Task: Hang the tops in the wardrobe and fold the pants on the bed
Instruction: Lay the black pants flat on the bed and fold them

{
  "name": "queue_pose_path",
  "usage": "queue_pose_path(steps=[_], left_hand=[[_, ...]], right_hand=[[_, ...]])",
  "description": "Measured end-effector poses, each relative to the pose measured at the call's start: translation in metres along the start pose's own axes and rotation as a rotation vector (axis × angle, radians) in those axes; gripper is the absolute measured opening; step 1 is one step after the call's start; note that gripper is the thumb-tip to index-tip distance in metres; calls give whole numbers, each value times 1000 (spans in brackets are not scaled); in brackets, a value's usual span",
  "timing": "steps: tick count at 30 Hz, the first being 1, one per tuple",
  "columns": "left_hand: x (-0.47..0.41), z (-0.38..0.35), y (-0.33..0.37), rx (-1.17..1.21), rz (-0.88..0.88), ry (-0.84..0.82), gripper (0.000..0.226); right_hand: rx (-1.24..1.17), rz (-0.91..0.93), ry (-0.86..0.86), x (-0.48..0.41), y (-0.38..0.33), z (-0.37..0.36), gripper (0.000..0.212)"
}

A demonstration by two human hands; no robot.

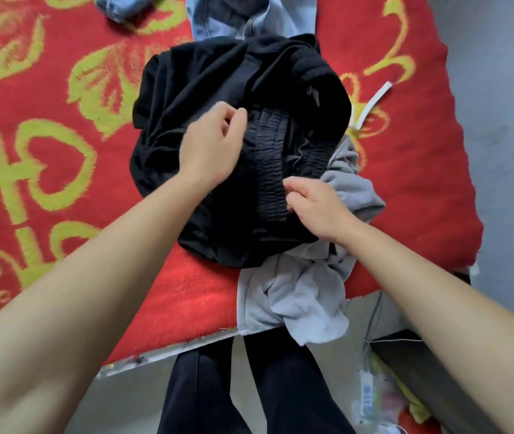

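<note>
Head view, mid-bed (61, 183): left hand (215, 145) loosely curled on black pants (193, 89), right hand (315, 205) pinching their waistband (268, 170); risk—lifting may drag the grey garment (299, 296) underneath off the near edge.

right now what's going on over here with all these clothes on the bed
A person stands at the edge of a bed with a red and yellow-green blanket, sorting a pile of clothes. Both hands are on a black garment: the left hand rests near its gathered elastic waistband, and the right hand pinches that band lower down. A grey garment lies crumpled beneath it, and light blue jeans lie beyond. Nothing looks folded yet.
</note>
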State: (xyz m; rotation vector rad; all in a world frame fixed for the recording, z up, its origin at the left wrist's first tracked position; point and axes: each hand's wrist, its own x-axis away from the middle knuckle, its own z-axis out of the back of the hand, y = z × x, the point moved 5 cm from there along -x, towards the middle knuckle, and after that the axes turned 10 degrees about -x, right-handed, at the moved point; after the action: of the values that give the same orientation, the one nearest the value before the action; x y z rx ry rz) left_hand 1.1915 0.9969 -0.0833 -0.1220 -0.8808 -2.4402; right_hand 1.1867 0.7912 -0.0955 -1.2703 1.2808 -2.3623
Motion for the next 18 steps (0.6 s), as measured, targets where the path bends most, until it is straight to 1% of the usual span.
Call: queue_pose_path(steps=[1,3,4,5,7,8,10,11,12,13,14,16,17,18], left_hand=[[6,-13,9,-107,-40,-88,49],[18,-38,11,-342,-55,-233,69],[22,-47,7,-406,-27,-283,74],[26,-52,2,-436,13,-312,75],[32,-57,-4,-470,69,-347,79],[36,-59,-6,-498,72,-364,80],[46,-60,-6,-582,41,-408,77],[51,-59,-8,-628,29,-435,72],[57,-56,-11,-660,26,-457,67],[64,-51,-16,-671,31,-471,60],[71,-43,-23,-656,44,-478,55],[84,-18,-39,-583,94,-454,53],[90,1,-47,-555,118,-415,55],[95,24,-55,-549,129,-357,56]], right_hand=[[3,11,154,-1,1,17,18],[194,56,449,-3,-4,53,25],[299,78,573,-6,-8,69,31],[365,101,658,-13,-14,81,43],[448,181,744,-32,-34,98,75],[520,229,743,-43,-47,102,86],[689,255,651,-70,-65,103,97],[771,229,562,-83,-70,99,96],[837,192,461,-92,-72,93,90],[872,151,363,-94,-72,86,78],[897,110,287,-91,-71,77,62],[962,76,221,-74,-70,65,31],[982,72,209,-61,-72,62,20],[995,73,199,-47,-78,61,13]])
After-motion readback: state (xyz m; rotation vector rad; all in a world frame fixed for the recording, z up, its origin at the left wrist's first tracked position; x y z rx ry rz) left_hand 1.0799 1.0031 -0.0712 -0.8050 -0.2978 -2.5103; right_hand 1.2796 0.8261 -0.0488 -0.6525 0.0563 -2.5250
